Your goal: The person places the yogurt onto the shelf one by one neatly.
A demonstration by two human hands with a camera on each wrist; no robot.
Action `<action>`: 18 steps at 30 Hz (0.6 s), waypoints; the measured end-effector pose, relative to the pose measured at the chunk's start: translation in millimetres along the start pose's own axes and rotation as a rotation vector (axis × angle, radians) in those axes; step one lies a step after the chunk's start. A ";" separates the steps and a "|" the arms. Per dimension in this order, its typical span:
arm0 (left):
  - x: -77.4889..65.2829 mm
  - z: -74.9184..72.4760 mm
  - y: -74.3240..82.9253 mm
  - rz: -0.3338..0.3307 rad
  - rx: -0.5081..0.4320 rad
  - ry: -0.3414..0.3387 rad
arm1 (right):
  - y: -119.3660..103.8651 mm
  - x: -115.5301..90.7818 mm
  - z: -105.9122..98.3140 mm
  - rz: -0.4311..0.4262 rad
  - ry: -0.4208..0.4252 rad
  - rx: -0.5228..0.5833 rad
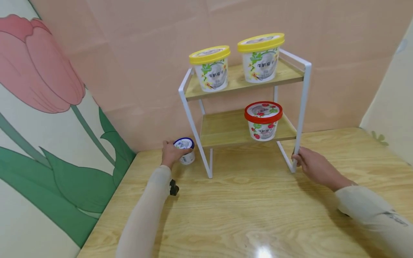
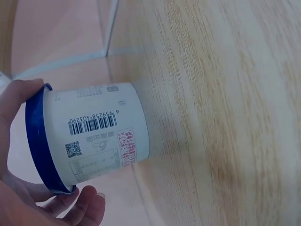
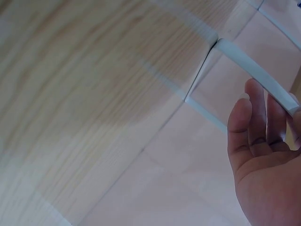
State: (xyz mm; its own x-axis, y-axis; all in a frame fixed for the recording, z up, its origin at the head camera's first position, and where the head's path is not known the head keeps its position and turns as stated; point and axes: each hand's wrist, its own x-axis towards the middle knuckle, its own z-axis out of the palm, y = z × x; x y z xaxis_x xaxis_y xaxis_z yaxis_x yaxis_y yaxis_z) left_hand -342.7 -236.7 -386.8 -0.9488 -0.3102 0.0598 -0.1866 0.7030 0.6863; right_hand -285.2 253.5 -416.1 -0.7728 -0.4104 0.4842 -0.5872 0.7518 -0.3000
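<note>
My left hand [image 1: 172, 153] grips a white ice cream tub with a dark blue lid [image 1: 187, 158], thumb and fingers at opposite sides of the lid. In the left wrist view the tub [image 2: 96, 134] shows a barcode; its base is at the wooden tabletop, whether touching I cannot tell. At the other side, my right hand [image 1: 314, 166] holds the lower front leg of a white-framed two-tier shelf [image 1: 222, 130]. The right wrist view shows fingers [image 3: 241, 115] about the white leg [image 3: 256, 70]. On the shelf's lower board stands a red-lidded tub [image 1: 262, 125].
Two yellow-lidded tubs [image 1: 214, 75] [image 1: 261, 62] stand on the shelf's top board. Behind the shelf rises a pink wall covering [image 1: 145, 71]. A tulip-painted panel [image 1: 42, 71] borders the left side, and a pale wall [image 1: 393, 100] the right. The wooden table [image 1: 226, 215] stretches in front.
</note>
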 end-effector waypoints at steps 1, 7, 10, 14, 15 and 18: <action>-0.5 -0.5 0.2 0.003 0.004 0.000 | 0.1 0.2 0.0 0.000 -0.002 0.001; -5.2 -2.0 -0.8 0.009 0.021 0.002 | 0.5 0.7 0.7 -0.005 -0.003 0.008; -8.1 -2.2 -1.5 0.010 0.026 0.003 | 0.9 0.7 1.0 -0.002 -0.003 0.006; -13.1 -2.2 -1.4 0.015 0.021 -0.002 | 0.7 0.2 0.4 0.011 -0.014 0.017; -14.8 -2.2 -1.3 0.017 0.018 -0.002 | 0.4 0.2 0.2 0.012 -0.014 0.020; -19.1 -2.9 -2.0 0.031 0.009 0.001 | -0.5 0.6 -0.8 0.008 -0.009 0.024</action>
State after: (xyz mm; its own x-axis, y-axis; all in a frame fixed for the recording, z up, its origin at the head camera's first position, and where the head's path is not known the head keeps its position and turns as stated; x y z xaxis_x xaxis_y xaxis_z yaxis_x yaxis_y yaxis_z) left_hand -323.5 -234.0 -387.2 -0.9539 -0.2886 0.0819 -0.1589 0.7179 0.6778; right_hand -285.1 253.3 -415.0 -0.7794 -0.4094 0.4743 -0.5869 0.7421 -0.3238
